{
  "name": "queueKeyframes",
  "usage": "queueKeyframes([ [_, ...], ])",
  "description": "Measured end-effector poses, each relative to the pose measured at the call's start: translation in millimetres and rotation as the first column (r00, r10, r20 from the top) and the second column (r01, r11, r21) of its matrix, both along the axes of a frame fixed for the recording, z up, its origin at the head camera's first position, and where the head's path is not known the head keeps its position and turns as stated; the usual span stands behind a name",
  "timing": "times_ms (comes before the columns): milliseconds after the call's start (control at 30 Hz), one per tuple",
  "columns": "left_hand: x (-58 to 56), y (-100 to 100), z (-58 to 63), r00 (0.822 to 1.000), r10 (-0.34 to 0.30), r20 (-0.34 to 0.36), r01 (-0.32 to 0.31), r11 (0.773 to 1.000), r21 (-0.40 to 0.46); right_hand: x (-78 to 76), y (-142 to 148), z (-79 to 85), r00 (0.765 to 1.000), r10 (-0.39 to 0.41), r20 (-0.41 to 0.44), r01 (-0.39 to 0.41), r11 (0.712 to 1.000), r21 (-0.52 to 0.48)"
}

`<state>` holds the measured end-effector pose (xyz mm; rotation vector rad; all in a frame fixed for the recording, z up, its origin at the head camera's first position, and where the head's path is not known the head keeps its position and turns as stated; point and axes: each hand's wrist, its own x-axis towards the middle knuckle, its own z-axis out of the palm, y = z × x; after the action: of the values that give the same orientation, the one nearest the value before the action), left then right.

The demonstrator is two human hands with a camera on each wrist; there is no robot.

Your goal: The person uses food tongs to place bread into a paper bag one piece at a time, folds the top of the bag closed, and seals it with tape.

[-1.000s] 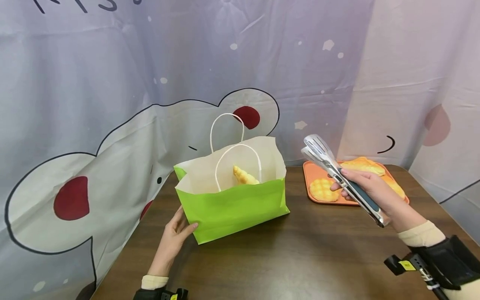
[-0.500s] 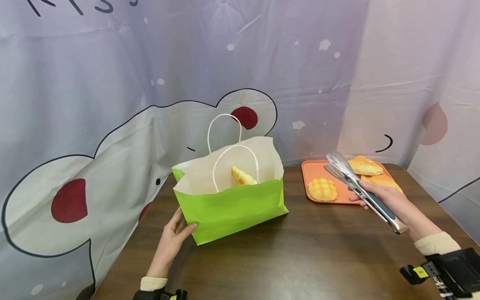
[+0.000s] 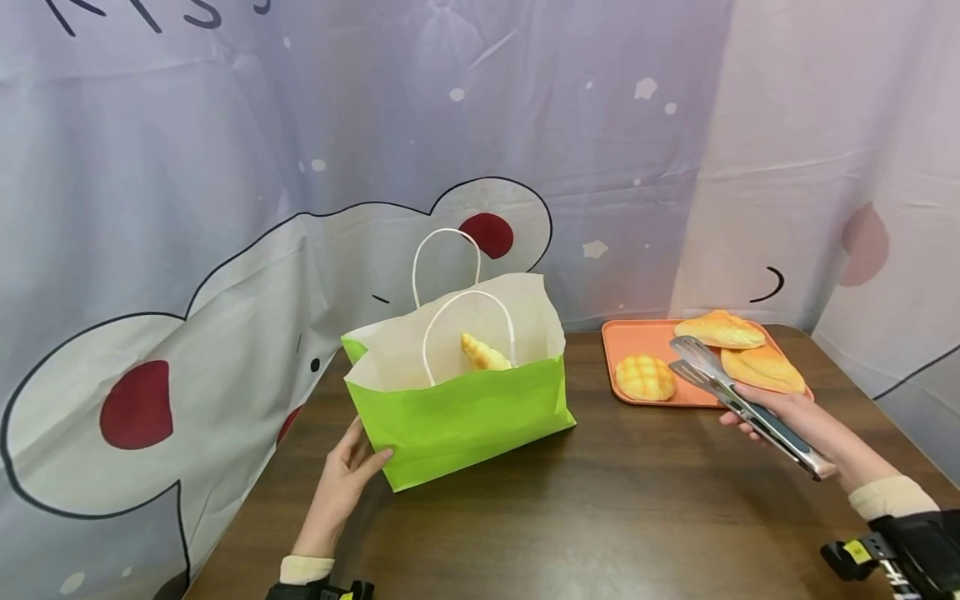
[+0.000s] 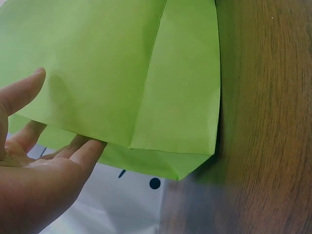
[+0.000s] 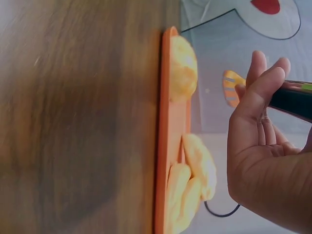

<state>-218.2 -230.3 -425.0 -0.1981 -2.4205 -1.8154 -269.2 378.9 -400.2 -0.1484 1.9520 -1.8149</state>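
A lime-green paper bag (image 3: 465,425) with white rope handles stands on the table, its mouth showing a pale lining. The tip of a yellow bread (image 3: 483,354) pokes up inside it. My left hand (image 3: 341,483) rests against the bag's left side; in the left wrist view its fingers (image 4: 90,148) touch the side panel and the thumb is spread apart. My right hand (image 3: 787,412) grips metal tongs (image 3: 731,396) with dark handle grips. Their spread tips hang over the orange tray (image 3: 622,333), between a round scored bun (image 3: 645,379) and two longer breads (image 3: 720,330).
The tray lies at the back right of the brown wooden table (image 3: 600,517). Directly behind the table hangs a printed curtain (image 3: 420,108), which also runs along the right side.
My right hand has carried the tongs rightward and down, from left of the tray to low over it. My left hand keeps its place at the bag. The view has shifted slightly.
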Motion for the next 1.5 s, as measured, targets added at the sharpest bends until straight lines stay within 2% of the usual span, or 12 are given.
queueKeyframes([
  [133, 0.4, -0.7, -0.6, 1.0, -0.001, -0.004, 0.001, 1.0, -0.005, -1.9, 8.2, -6.0, 0.999, 0.035, -0.009, -0.034, 0.999, 0.035],
  [367, 0.6, -1.8, -2.0, 1.0, -0.001, -0.002, 0.001, 1.0, -0.011, -6.5, 19.5, -15.4, 0.995, 0.088, 0.045, -0.09, 0.994, 0.057],
  [633, 0.6, -1.6, -1.8, 1.0, 0.003, 0.001, -0.003, 1.0, 0.001, -7.4, 21.1, -18.3, 0.991, 0.083, 0.105, -0.094, 0.99, 0.104],
  [900, -0.4, -0.5, -1.1, 1.0, -0.004, -0.003, 0.004, 1.0, 0.014, -11.0, 17.5, -19.8, 0.994, 0.084, 0.068, -0.096, 0.972, 0.213],
  [1233, -1.2, -0.6, -1.5, 1.0, -0.002, -0.006, 0.002, 1.0, 0.013, -21.2, 12.0, -26.0, 0.988, 0.102, 0.119, -0.122, 0.976, 0.181],
  [1500, -1.9, -0.7, -1.2, 1.0, -0.001, -0.003, 0.001, 1.0, 0.002, -25.0, 2.7, -26.6, 0.994, 0.082, 0.073, -0.1, 0.947, 0.305],
])
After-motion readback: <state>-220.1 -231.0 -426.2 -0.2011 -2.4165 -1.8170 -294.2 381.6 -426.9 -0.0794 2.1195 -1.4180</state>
